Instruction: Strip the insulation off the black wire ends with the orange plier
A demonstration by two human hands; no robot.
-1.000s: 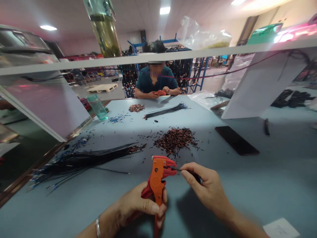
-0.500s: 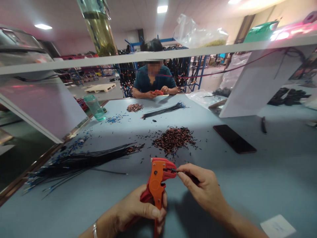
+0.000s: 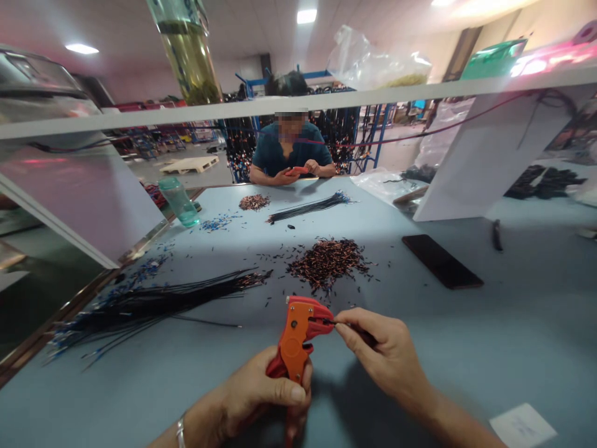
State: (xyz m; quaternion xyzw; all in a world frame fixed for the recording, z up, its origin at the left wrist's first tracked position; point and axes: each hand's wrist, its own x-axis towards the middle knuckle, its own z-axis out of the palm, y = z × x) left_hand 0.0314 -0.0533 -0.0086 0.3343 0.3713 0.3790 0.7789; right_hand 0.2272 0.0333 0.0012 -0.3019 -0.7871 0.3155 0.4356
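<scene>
Grips an orange-and-red wire stripper [image 3: 293, 342] in the left hand [image 3: 261, 387], with fingers and thumb closed around the handles. Holds the tool nearly upright, with its head above the left fist and its jaws turned toward the right hand [image 3: 389, 348]. Pinches a black wire [image 3: 331, 322] between the right thumb and index finger, with the other right fingers curled in. Carries the end of that wire in the space between both hands, inside the opening of the stripper's head, with the right fingertips just beside the tool. Cannot tell the exact depth of the wire in the jaws. Wears a bracelet [image 3: 181, 430] on the left wrist.

Has a heap of short dark and copper-toned pieces [image 3: 329, 264] just beyond the stripper on the table [image 3: 186, 392], a bundle of long black wires [image 3: 163, 305] beyond the left hand, a phone [image 3: 442, 261] beyond the right hand, and a white paper [image 3: 523, 425] near the right forearm. Faces a co-worker [image 3: 289, 152] across the table, with a red tool [image 3: 297, 170] in both hands.
</scene>
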